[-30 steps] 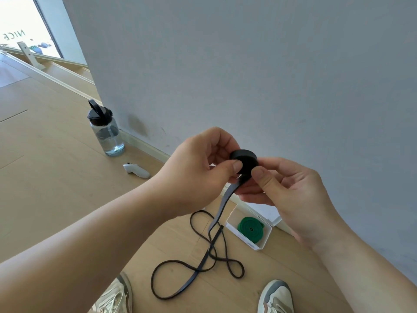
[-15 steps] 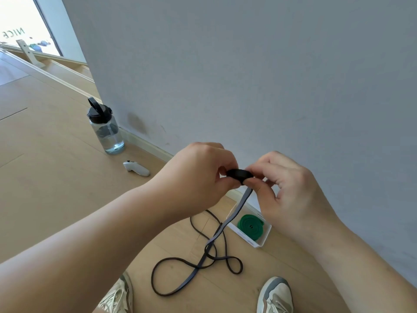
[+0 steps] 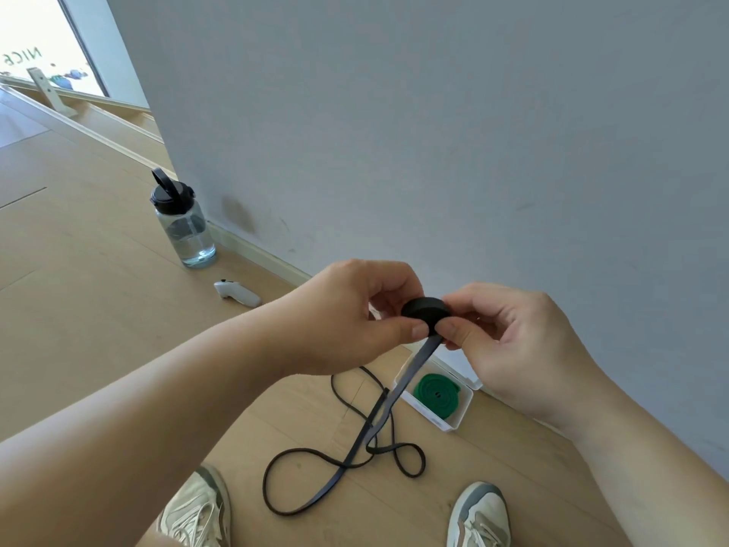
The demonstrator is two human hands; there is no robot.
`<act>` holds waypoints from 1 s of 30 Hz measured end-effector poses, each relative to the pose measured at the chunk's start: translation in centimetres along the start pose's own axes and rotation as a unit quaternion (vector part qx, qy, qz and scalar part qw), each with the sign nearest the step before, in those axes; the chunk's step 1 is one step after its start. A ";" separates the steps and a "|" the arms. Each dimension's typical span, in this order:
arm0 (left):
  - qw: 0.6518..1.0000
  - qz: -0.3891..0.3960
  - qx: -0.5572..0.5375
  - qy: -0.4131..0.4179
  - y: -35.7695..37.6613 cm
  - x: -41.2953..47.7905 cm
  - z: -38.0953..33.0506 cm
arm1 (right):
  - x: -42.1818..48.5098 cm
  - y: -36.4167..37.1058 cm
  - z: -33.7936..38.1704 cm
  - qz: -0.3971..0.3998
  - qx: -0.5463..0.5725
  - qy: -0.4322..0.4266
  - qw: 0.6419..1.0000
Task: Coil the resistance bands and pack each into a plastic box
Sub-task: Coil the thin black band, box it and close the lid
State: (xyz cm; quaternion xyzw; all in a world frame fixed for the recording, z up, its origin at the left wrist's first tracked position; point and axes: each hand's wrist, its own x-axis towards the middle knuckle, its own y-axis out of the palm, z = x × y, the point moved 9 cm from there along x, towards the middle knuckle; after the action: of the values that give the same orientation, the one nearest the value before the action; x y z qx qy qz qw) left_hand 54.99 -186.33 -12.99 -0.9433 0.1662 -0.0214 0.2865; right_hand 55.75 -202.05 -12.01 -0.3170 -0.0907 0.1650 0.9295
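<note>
Bottle point(image 3: 183, 227) and white controller point(image 3: 236, 293) are sitting at the far left by the wall point(image 3: 434, 152), well apart from the work.

Left hand point(image 3: 355, 321) is pinching the black coil point(image 3: 425, 313) from its left side, thumb on the near rim and fingers curled behind. The coil is being held in the air between both hands, its flat face tilting up.

Right hand point(image 3: 513, 341) is pinching the coil's right edge, with the thumb pressing where the loose tail point(image 3: 412, 373) is leaving the roll.

The tail is hanging from the coil's near lower edge and running down and left to the floor point(image 3: 98, 309). There the rest is lying in crossed loops between left shoe point(image 3: 197, 511) and right shoe point(image 3: 479, 515). Long axis of the unwound strap, taken from the grip: down, near, left.

Judgement: coiling is under way, with much strap left. The next turn calls for feeding the strap up along that line, and the right thumb is nearer the feed point. The tail appears to be twisting partway down, so it may roll in unevenly.

Plastic box point(image 3: 460, 413) is lying open by the wall, below the hands, with the green band point(image 3: 436, 394) coiled inside it.
</note>
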 end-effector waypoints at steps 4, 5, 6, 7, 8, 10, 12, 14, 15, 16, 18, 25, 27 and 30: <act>0.995 -0.024 0.090 0.033 0.2 -0.2 -0.4 | 0.0 1.4 1.5 0.025 -0.138 -0.082 0.987; 0.993 -0.028 0.103 0.041 0.2 -0.2 -0.7 | 0.0 1.7 1.7 0.029 -0.163 -0.093 0.982; 0.992 -0.026 0.119 0.041 0.3 -0.1 -1.0 | -0.1 1.9 1.7 0.029 -0.182 -0.098 0.978; 0.989 -0.023 0.140 0.035 0.4 0.0 -1.0 | -0.1 2.0 1.7 0.024 -0.189 -0.099 0.977; 0.987 -0.019 0.161 0.024 0.4 0.1 -0.9 | 0.0 1.9 1.6 0.015 -0.184 -0.097 0.978; 0.983 -0.012 0.184 0.007 0.4 0.2 -0.6 | 0.1 1.5 1.3 -0.004 -0.150 -0.088 0.985; 0.986 -0.010 0.164 -0.004 0.3 0.1 -0.1 | 0.2 1.3 0.7 0.002 -0.086 -0.043 0.995; 0.993 -0.018 0.114 -0.023 -0.1 -0.1 0.3 | 0.3 1.4 -0.5 0.027 -0.021 0.028 0.999; 0.995 -0.027 0.085 -0.033 -0.3 -0.2 0.5 | 0.3 1.4 -1.2 0.028 0.019 0.064 0.997; 0.997 -0.039 0.054 -0.041 -0.6 -0.3 0.6 | 0.2 1.3 -1.6 0.019 0.065 0.095 0.993; 0.996 -0.064 -0.014 -0.053 -1.2 -0.3 0.8 | 0.3 0.8 -1.9 -0.014 0.126 0.121 0.985; 0.989 -0.011 -0.116 -0.092 0.4 -0.5 1.6 | 0.2 0.9 -1.1 -0.013 0.086 0.089 0.992; 0.997 -0.011 -0.018 -0.068 0.4 -0.4 1.5 | 0.2 1.1 -1.0 -0.001 0.011 0.073 0.997; 0.996 -0.036 0.072 -0.034 0.1 -0.2 1.1 | 0.4 1.4 0.1 0.006 -0.105 0.011 0.994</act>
State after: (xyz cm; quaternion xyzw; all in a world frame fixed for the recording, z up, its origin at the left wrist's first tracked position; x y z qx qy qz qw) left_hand 54.89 -185.80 -13.95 -0.9258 0.1206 -0.0117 0.3580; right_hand 55.71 -200.80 -12.79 -0.4152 -0.0955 0.1567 0.8910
